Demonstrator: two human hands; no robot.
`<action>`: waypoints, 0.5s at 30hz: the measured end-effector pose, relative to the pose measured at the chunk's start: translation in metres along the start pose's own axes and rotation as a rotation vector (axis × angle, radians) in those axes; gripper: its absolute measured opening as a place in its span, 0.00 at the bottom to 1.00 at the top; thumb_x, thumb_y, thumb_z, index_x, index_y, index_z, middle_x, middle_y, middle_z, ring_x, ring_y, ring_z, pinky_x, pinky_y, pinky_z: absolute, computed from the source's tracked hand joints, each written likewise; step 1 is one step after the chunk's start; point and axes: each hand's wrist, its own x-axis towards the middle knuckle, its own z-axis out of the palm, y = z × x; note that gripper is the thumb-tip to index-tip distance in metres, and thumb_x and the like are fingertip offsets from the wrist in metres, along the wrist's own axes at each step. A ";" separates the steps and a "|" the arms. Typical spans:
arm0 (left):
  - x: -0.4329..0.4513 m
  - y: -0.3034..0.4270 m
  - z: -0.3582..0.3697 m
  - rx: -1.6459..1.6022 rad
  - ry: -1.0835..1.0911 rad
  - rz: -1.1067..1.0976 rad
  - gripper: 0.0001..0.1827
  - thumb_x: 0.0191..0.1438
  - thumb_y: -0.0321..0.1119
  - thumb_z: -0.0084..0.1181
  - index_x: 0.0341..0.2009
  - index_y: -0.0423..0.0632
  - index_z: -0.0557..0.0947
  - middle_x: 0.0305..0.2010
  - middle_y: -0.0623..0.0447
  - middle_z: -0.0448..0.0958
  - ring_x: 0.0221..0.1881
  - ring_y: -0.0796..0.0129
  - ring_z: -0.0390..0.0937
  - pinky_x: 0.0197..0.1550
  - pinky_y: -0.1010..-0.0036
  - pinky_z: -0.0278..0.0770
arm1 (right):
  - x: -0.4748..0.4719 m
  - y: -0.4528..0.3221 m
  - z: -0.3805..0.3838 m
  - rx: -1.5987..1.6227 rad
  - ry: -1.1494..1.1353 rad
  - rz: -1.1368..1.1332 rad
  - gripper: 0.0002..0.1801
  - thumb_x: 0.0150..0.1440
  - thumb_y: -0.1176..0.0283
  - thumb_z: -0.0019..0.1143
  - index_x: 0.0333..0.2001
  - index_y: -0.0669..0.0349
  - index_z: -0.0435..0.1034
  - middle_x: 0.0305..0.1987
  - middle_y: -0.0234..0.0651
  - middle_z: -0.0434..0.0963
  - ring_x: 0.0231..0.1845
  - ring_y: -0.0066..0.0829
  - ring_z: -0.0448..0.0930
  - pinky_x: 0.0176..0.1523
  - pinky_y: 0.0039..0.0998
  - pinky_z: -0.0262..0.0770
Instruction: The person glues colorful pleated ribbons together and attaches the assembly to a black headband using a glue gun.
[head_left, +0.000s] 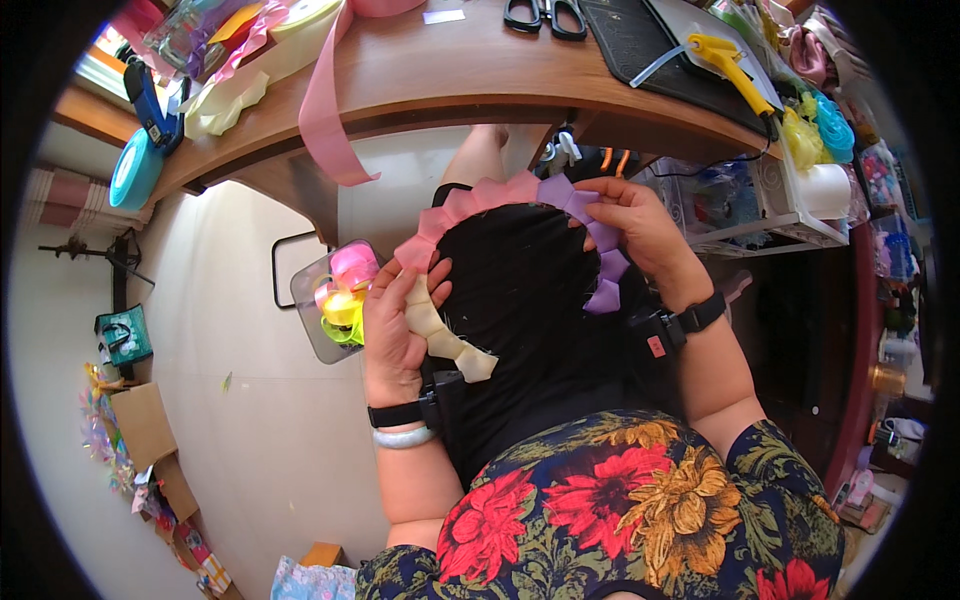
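Observation:
A strip of folded ribbon petals (480, 196) curves in an open arc above my lap, cream at one end, pink along the middle and purple at the other end. My left hand (397, 322) pinches it where cream meets pink, and the cream end hangs down towards my wrist. On the purple part, my right hand (634, 225) grips the petals between thumb and fingers; the purple end dangles below them. Loose threads show along the inner edge. Black cloth (517, 300) covers my lap under the arc.
The wooden table (450, 60) ahead bears black-handled scissors (546, 19), a yellow glue gun (731, 71), a blue stapler (155, 112) and a pink ribbon (326, 120) draping over its edge. A plastic bin (311, 292) of ribbon rolls stands left; a white rack (795, 225) stands right.

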 end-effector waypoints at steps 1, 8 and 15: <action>0.000 0.001 0.001 0.001 0.006 0.003 0.15 0.57 0.28 0.46 0.48 0.38 0.69 0.46 0.44 0.74 0.48 0.53 0.75 0.43 0.68 0.77 | 0.000 0.000 0.000 -0.001 0.010 -0.002 0.18 0.53 0.79 0.49 0.49 0.71 0.65 0.36 0.41 0.76 0.33 0.28 0.79 0.31 0.23 0.78; -0.002 0.002 0.005 0.020 -0.058 -0.009 0.15 0.57 0.30 0.48 0.48 0.38 0.70 0.47 0.43 0.74 0.48 0.55 0.75 0.46 0.68 0.76 | 0.001 0.002 -0.002 -0.079 0.034 0.019 0.17 0.53 0.79 0.48 0.48 0.72 0.66 0.35 0.39 0.77 0.32 0.25 0.78 0.31 0.23 0.77; -0.002 0.002 0.003 0.059 -0.032 0.003 0.14 0.57 0.30 0.49 0.47 0.38 0.70 0.45 0.43 0.75 0.47 0.55 0.76 0.44 0.68 0.77 | -0.002 -0.003 0.000 -0.077 0.047 0.017 0.16 0.54 0.78 0.48 0.48 0.70 0.67 0.35 0.39 0.77 0.30 0.24 0.78 0.30 0.21 0.77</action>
